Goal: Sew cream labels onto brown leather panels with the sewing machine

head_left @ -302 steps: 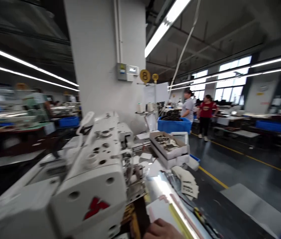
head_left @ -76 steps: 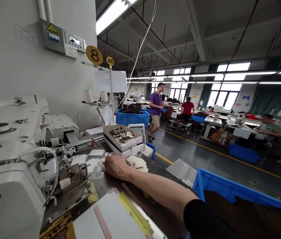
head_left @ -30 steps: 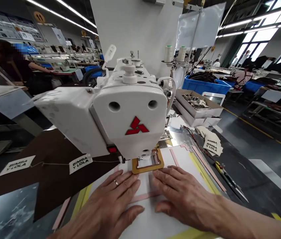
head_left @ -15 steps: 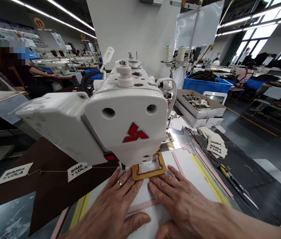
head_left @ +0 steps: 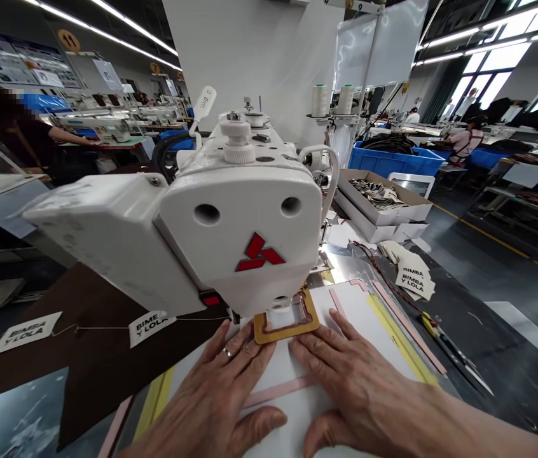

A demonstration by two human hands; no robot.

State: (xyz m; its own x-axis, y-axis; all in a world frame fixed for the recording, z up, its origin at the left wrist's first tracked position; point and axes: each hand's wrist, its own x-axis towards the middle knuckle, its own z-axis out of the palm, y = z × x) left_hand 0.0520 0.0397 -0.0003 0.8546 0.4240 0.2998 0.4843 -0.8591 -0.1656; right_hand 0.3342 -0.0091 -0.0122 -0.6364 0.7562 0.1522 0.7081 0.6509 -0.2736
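A white sewing machine (head_left: pixel 235 222) with a red emblem fills the middle of the view. Below its head lies a yellow-brown rectangular frame (head_left: pixel 285 337) around a clear window. My left hand (head_left: pixel 221 381) rests flat on a white sheet (head_left: pixel 282 407) bearing pink and yellow strips, its fingertips at the frame's left and lower edge. On the frame's other side, my right hand (head_left: pixel 345 375) lies flat too, fingers stretched, fingertips close to the lower right corner. The needle and presser foot are hidden behind the machine head.
Printed fabric labels (head_left: pixel 152 327) joined by thread lie on dark brown material (head_left: pixel 102 356) at left. On the right are scissors (head_left: pixel 457 353), a pile of labels (head_left: pixel 414 277), a cardboard box (head_left: pixel 383 197) and a blue crate (head_left: pixel 397 159). A person (head_left: pixel 16 133) works at far left.
My right hand has shifted slightly right and up, with its thumb further from my left hand. My left hand and the frame stay nearly in place. The camera view has tilted a little.
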